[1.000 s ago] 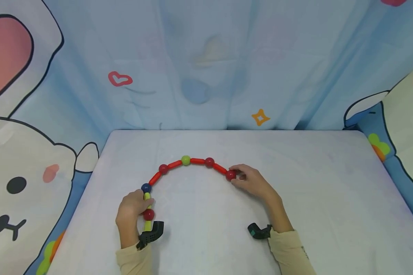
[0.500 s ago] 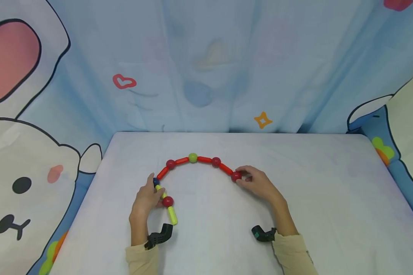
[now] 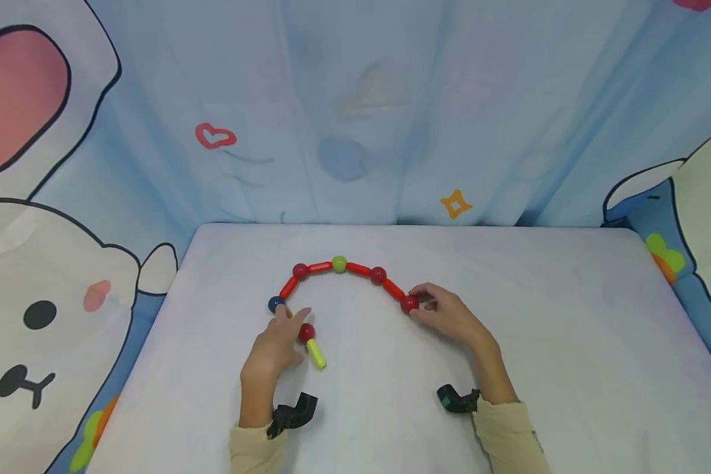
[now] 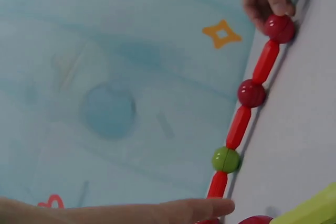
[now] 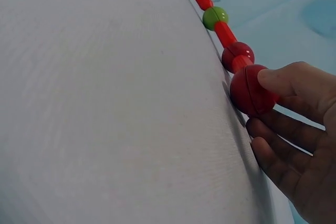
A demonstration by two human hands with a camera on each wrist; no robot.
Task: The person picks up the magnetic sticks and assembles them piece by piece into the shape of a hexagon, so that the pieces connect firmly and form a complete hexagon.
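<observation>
A chain of magnetic-looking balls and rods arcs across the white table. My right hand (image 3: 450, 316) pinches the red ball (image 5: 251, 92) at its right end, thumb on one side. From there red rods (image 3: 358, 269) link red balls (image 3: 378, 275), a green ball (image 3: 339, 264) and a blue ball (image 3: 276, 304). My left hand (image 3: 275, 345) lies over the chain's left part, fingertips at the blue ball, thumb and forefinger spread. Its fingers partly hide a yellow-green rod. Beyond its thumb, a red ball (image 3: 306, 332) and a yellow-green rod (image 3: 316, 353) angle inward.
The white tabletop (image 3: 539, 296) runs back to a hanging blue printed cloth (image 3: 355, 131). A black wrist mount (image 3: 293, 413) sits at the left wrist, another black wrist mount (image 3: 457, 399) at the right wrist.
My left hand has moved right and forward, swinging the chain's left tail inward, and its fingers have spread. The right hand keeps its pinch on the end red ball, shifted slightly right.
</observation>
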